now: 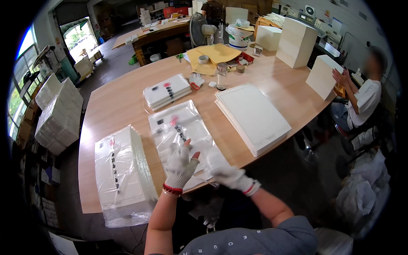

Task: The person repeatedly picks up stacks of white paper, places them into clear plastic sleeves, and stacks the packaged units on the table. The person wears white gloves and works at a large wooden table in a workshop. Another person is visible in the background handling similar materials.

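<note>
A clear plastic bag (183, 123) with red and black print lies flat at the table's front edge. My left hand (178, 165), in a white knit glove with bare fingertips, rests on its lower part, thumb and forefinger spread apart. Just to the right, at the bag's near corner, my gloved right hand (233, 175) is smeared by motion, and its fingers cannot be made out. Left of the bag stands a tall stack of filled, bagged sheets (121, 165). A stack of white sheets (254, 114) sits to the right, and a smaller pile of printed bags (168, 90) lies beyond.
Farther back on the wooden table (114, 104) are a spare glove (196, 80), a glass jar (221, 76), a tape roll (203, 59), yellow envelopes (219, 52) and a white bucket (238, 37). Tall paper stacks (295, 42) stand at right, near a seated person (361, 95).
</note>
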Tool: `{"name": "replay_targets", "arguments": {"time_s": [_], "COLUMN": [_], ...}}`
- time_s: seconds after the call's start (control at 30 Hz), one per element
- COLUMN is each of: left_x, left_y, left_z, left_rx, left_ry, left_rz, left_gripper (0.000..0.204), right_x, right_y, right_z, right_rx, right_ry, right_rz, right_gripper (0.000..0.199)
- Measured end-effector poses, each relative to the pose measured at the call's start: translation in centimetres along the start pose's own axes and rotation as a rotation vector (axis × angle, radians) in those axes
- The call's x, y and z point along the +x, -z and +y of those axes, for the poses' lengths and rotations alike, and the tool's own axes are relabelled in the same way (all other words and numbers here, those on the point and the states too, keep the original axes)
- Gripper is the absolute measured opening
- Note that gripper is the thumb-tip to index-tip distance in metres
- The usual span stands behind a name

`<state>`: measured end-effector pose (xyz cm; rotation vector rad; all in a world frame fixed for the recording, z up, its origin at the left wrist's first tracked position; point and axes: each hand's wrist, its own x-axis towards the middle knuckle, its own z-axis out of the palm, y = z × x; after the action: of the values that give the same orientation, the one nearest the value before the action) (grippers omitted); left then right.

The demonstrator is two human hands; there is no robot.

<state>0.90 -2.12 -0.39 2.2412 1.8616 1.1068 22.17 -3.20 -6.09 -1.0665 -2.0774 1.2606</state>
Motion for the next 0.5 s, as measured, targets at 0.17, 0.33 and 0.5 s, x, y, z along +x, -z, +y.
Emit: {"name": "replay_targets", "arguments": {"time_s": [0.17, 0.33, 0.5], "left_x": [-1.7, -5.4, -5.5], "left_y": [2.0, 2.5, -3.5], "left_z": [1.5, 5.8, 9.8], "left_rx": [0.034, -0.065, -0.799], "left_ry": [-0.093, -0.083, 0.095], "left_rz": [0.223, 0.106, -0.619], "left_gripper": [0.049, 0.034, 0.022], "right_x": [-1.5, -0.8, -0.3], "right_y": [11.5, 16.4, 17.1], "right_z": [7.4, 11.0, 12.5], "right_rx": [-0.959, -0.583, -0.824], "right_ry": [0.127, -0.128, 0.179], "right_rz": [0.471, 0.327, 0.580], "right_gripper": [0.065, 0.077, 0.025]}}
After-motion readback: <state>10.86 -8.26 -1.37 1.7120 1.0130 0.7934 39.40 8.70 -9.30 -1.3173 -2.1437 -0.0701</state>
